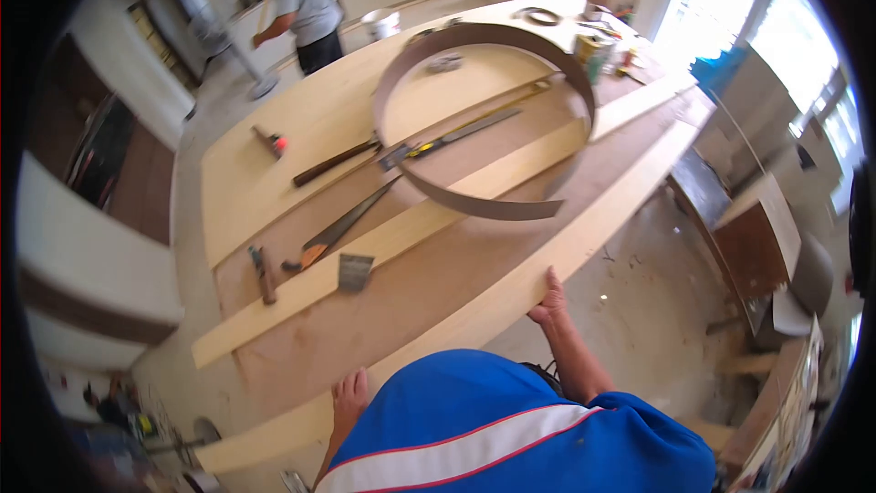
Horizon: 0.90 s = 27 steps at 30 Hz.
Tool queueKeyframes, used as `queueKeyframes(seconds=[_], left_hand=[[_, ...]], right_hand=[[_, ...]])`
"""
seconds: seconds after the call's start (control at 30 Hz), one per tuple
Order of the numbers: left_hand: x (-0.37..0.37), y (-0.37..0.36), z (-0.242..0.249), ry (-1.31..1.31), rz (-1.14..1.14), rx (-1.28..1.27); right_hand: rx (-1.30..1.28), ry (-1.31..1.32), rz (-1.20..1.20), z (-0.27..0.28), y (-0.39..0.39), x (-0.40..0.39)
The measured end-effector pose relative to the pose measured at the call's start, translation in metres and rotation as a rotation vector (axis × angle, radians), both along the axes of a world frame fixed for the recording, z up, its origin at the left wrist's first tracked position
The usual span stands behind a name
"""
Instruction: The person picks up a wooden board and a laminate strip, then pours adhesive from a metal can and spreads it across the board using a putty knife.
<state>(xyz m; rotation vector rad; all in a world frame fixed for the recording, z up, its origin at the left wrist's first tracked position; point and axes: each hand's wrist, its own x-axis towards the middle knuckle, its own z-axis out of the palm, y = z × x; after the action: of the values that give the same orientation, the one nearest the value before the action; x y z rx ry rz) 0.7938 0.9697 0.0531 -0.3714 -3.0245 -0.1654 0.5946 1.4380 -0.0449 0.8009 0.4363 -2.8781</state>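
A long, pale wooden strip [511, 297] lies along the near edge of the worktable, running from lower left to upper right. My right hand [550, 303] grips its near edge, thumb on top. Further left, my left hand [349, 394] holds the same strip, its fingertips over the wood and its palm hidden. Beyond this strip, a second pale strip [401, 254] lies roughly parallel on the brown board. A metal scraper blade [354, 272] rests against it, near a handsaw [351, 225] with an orange-and-black handle.
A loop of brown edge banding [488, 209] stands over the tools. A hammer [336, 164], a wooden-handled tool [264, 276] and a red-tipped tool [270, 141] lie on the table. A person [306, 5] stands beyond it, near a white bucket [380, 25]. Boxes [756, 228] stand right.
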Motion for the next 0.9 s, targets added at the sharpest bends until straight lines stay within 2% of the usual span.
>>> queueKeyframes(seconds=[0.17, 0.27, 0.37, 0.47, 0.5, 0.6, 0.7, 0.9], left_hand=[[-0.002, 0.005, 0.018, 0.024, 0.031, 0.008], [-0.004, 0.002, 0.014, 0.013, 0.043, 0.109], [-0.006, 0.001, 0.018, -0.057, 0.052, 0.215], [-0.003, -0.006, 0.002, -0.120, 0.057, 0.215], [-0.002, -0.009, -0.003, -0.147, 0.066, 0.199], [0.001, -0.009, 0.001, -0.168, 0.109, 0.217], [0.001, -0.013, -0.008, -0.136, 0.128, 0.246], [-0.004, -0.015, -0.008, -0.187, 0.143, 0.267]], right_hand=[[0.044, 0.077, 0.066, 0.007, 0.000, 0.004], [0.137, -0.028, 0.035, 0.014, -0.003, 0.005], [0.086, -0.007, 0.067, 0.007, 0.005, 0.005], [0.015, -0.058, 0.113, -0.013, 0.020, 0.004], [0.005, -0.001, 0.150, -0.025, 0.028, 0.001], [0.094, -0.034, 0.219, -0.054, 0.049, -0.003], [0.326, -0.061, 0.283, -0.045, 0.048, -0.001], [0.504, -0.146, 0.333, -0.039, 0.053, -0.003]])
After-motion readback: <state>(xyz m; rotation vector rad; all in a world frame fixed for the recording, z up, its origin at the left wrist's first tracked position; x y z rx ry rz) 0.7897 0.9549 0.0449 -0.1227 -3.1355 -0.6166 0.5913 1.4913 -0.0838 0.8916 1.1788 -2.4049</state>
